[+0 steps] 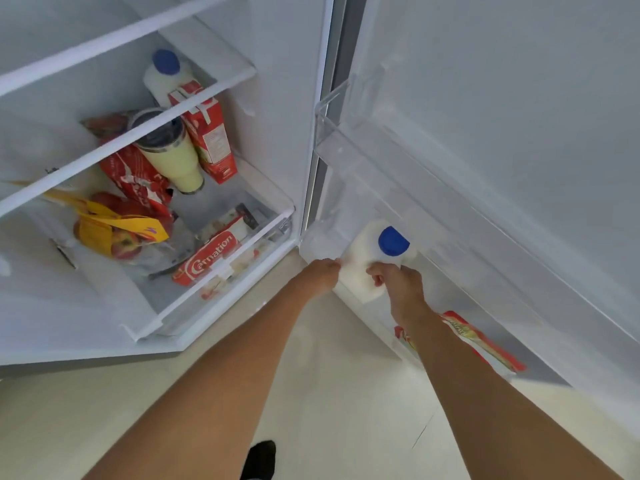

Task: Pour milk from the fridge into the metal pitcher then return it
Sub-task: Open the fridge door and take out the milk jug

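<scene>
White plastic lines the whole scene in the head view: an open fridge [166, 327] stands on the left, its door [502, 140] swung wide on the right, over a pale cream floor [332, 393]. A person bends both bare arms down toward the lowest door bin [322, 242], a clear plastic rack near the hinge. A milk bottle [367, 261] with a blue cap [393, 240] sits in that bin, tilted toward the camera. The right hand [401, 285] is curled around the bottle's handle side, fingers closed on it; the left hand [323, 271] is pressed against the bottle's other flank with fingertips touching, only loosely closed. Further along the same door bin lies a red and yellow packet [485, 344], partly hidden by the right forearm. Inside the fridge, on a glass shelf [242, 174], stand a second blue-capped milk bottle [162, 76], a red carton [211, 140], a pale yellow tumbler [173, 157] with a dark lid and a red bag [138, 178]. Below, the clear drawer [221, 271] holds a yellow bag of apples [110, 230] and a red Carnation box [211, 254]. A dark foot [259, 459] shows at the bottom edge, on the floor between the arms.
</scene>
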`<action>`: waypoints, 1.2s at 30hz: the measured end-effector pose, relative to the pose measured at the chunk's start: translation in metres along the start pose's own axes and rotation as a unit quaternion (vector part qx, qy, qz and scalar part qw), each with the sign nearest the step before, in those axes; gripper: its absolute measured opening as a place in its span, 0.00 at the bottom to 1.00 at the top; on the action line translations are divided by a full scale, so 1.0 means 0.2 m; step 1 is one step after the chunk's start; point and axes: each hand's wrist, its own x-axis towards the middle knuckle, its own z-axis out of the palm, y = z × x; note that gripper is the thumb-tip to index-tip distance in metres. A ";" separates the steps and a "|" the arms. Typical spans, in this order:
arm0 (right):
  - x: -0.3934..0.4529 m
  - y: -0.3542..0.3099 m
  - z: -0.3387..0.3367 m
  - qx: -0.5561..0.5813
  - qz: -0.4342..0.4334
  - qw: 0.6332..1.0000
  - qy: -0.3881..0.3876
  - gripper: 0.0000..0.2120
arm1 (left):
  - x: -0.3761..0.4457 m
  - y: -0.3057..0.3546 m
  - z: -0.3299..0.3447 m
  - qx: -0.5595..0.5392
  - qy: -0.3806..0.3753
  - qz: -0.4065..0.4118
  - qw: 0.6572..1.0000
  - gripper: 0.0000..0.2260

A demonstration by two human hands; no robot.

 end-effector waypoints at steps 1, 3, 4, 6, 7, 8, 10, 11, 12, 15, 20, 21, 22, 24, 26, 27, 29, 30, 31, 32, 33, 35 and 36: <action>-0.01 0.00 0.01 0.023 0.000 1.000 0.011 0.07 | 0.01 0.01 0.02 -0.030 0.000 -0.005 1.000 0.21; -0.02 0.01 0.03 0.041 -0.004 0.999 0.030 0.12 | 0.04 -0.01 0.06 -0.097 -0.006 -0.023 0.995 0.23; -0.01 0.01 0.04 0.043 -0.009 0.999 0.032 0.15 | 0.04 -0.02 0.07 -0.139 -0.004 -0.035 0.990 0.25; -0.02 0.00 0.06 0.034 -0.035 0.998 0.031 0.21 | 0.07 -0.04 0.10 -0.216 -0.002 -0.049 0.975 0.28; -0.03 -0.02 0.07 0.016 -0.048 0.998 0.031 0.23 | 0.08 -0.05 0.11 -0.251 -0.005 -0.057 0.966 0.29; -0.04 -0.04 0.08 -0.006 -0.060 0.998 0.032 0.25 | 0.06 -0.05 0.12 -0.285 -0.012 -0.067 0.956 0.28; -0.06 -0.07 0.07 -0.039 -0.073 0.996 0.030 0.29 | 0.04 -0.05 0.12 -0.352 -0.034 -0.079 0.932 0.25; -0.08 -0.09 0.06 -0.054 -0.079 0.995 0.026 0.27 | 0.04 -0.05 0.12 -0.375 -0.047 -0.080 0.922 0.24; -0.11 -0.10 0.06 -0.069 -0.085 0.994 0.022 0.24 | 0.03 -0.06 0.12 -0.396 -0.056 -0.077 0.913 0.23; -0.18 -0.13 0.04 -0.108 -0.114 0.987 0.010 0.20 | -0.01 -0.06 0.11 -0.435 -0.055 -0.070 0.896 0.20; -0.34 -0.17 0.04 -0.241 -0.183 0.952 -0.043 0.04 | -0.08 -0.10 0.11 -0.496 -0.064 -0.052 0.864 0.06; -0.37 -0.19 0.04 -0.248 -0.192 0.948 -0.051 0.03 | -0.10 -0.11 0.11 -0.509 -0.063 -0.048 0.857 0.06; -0.40 -0.20 0.04 -0.248 -0.197 0.947 -0.058 0.04 | -0.12 -0.12 0.10 -0.521 -0.058 -0.044 0.851 0.09; -0.47 -0.22 0.04 -0.234 -0.197 0.949 -0.072 0.07 | -0.18 -0.12 0.08 -0.532 -0.038 -0.035 0.845 0.14; -0.52 -0.24 0.04 -0.224 -0.198 0.950 -0.088 0.08 | -0.24 -0.13 0.06 -0.545 -0.023 -0.024 0.837 0.13; -0.56 -0.24 0.04 -0.216 -0.198 0.951 -0.096 0.08 | -0.28 -0.12 0.04 -0.551 -0.017 -0.022 0.834 0.11; -0.61 -0.24 0.03 -0.190 -0.192 0.957 -0.108 0.10 | -0.36 -0.13 0.02 -0.572 -0.007 -0.017 0.820 0.10; -0.63 -0.24 0.03 -0.178 -0.190 0.959 -0.111 0.10 | -0.38 -0.14 0.02 -0.577 -0.001 -0.019 0.817 0.10; -0.65 -0.23 0.03 -0.169 -0.187 0.961 -0.114 0.09 | -0.41 -0.16 0.03 -0.576 0.002 -0.021 0.817 0.10; -0.68 -0.22 0.03 -0.164 -0.184 0.962 -0.116 0.09 | -0.43 -0.18 0.04 -0.574 0.000 -0.025 0.819 0.10; -0.70 -0.22 0.03 -0.159 -0.181 0.963 -0.121 0.11 | -0.45 -0.21 0.05 -0.572 -0.007 -0.034 0.820 0.10; -0.75 -0.20 0.02 -0.151 -0.175 0.963 -0.138 0.15 | -0.49 -0.27 0.07 -0.568 -0.012 -0.049 0.822 0.12; -0.78 -0.20 0.01 -0.143 -0.176 0.963 -0.146 0.14 | -0.51 -0.30 0.08 -0.567 -0.015 -0.054 0.822 0.13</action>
